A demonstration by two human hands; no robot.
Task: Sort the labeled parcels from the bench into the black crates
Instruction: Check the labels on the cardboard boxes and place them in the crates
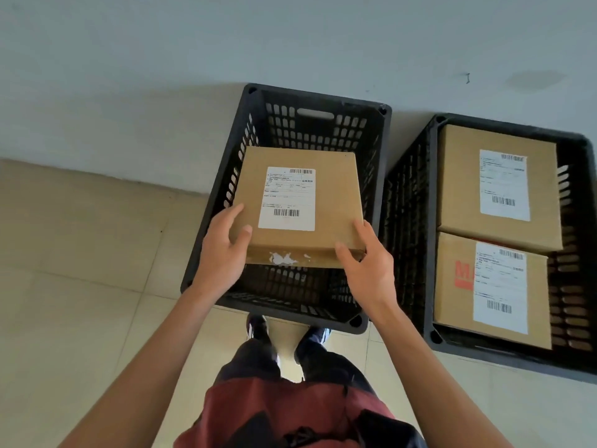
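Both arms reach forward, left hand (223, 244) and right hand (365, 263) gripping.

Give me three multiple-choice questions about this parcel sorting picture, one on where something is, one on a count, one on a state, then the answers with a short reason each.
1. Where is the brown cardboard parcel with the white shipping label that the hands hold?
A. Over the left black slotted plastic crate
B. On the tiled floor
C. Inside the right crate

2. How many cardboard parcels lie in the right black plastic crate?
A. None
B. Two
C. Four

3. How is the held parcel gripped?
A. By one hand only
B. By both hands at its near corners
C. By no hand; it rests on the crate rim

Answers:
1 A, the parcel hangs above the left crate's opening.
2 B, a far parcel and a near parcel with red print sit side by side inside.
3 B, the left hand and the right hand each clasp a near corner.
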